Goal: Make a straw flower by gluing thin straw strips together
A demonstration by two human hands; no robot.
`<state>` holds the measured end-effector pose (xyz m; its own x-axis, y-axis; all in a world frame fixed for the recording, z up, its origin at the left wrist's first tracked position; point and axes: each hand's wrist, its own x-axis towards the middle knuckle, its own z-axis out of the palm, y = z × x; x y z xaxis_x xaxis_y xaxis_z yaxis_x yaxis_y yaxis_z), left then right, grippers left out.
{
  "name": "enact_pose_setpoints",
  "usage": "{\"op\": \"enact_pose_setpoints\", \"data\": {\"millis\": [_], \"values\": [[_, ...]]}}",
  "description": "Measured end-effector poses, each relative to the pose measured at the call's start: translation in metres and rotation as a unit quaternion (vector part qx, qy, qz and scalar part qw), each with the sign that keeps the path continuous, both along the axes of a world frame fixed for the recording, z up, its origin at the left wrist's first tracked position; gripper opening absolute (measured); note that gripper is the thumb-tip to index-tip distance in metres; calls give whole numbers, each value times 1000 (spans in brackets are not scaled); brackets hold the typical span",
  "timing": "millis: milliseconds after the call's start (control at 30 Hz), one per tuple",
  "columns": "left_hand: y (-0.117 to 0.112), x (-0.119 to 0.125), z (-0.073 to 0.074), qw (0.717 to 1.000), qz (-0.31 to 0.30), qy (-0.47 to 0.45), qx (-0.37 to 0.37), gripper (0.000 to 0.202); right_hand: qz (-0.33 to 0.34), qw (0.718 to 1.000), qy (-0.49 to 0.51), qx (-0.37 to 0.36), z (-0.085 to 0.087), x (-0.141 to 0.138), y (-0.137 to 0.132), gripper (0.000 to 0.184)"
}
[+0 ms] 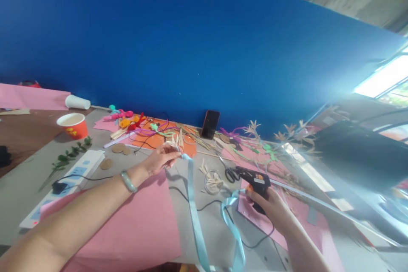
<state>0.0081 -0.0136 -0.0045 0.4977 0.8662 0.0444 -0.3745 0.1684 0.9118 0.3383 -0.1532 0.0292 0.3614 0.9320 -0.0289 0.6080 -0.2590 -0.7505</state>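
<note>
Left hand pinches the ribbon at its far end, length running to the near edge of the table; right hand grips the glue gun beside it.

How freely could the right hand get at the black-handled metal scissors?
Probably not yet: the right hand holds the black glue gun, filling its grip, though the scissors lie just beside it.

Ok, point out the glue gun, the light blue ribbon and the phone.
glue gun (252, 176): head view, on its black body beside the label.
light blue ribbon (194, 208): head view, midway along the straight strip.
phone (210, 124): head view, middle of its dark screen.
</note>
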Motion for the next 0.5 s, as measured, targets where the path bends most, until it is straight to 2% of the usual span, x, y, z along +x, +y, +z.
{"op": "enact_pose_setpoints", "data": {"millis": [100,167,333,500], "values": [[0,1,-2,1000,1,-8,-3,23,86,988,129,-5,14,-27,-9,34],[0,1,-3,1000,-7,-18,-6,24,108,980,169,3,24,-47,-12,35],[-3,2,-1,999,-27,-34,-16,27,147,978,148,18,35,-90,-11,40],[-7,5,4,998,-32,-47,-22,29,168,981,93,28,25,-106,-3,40]]}}
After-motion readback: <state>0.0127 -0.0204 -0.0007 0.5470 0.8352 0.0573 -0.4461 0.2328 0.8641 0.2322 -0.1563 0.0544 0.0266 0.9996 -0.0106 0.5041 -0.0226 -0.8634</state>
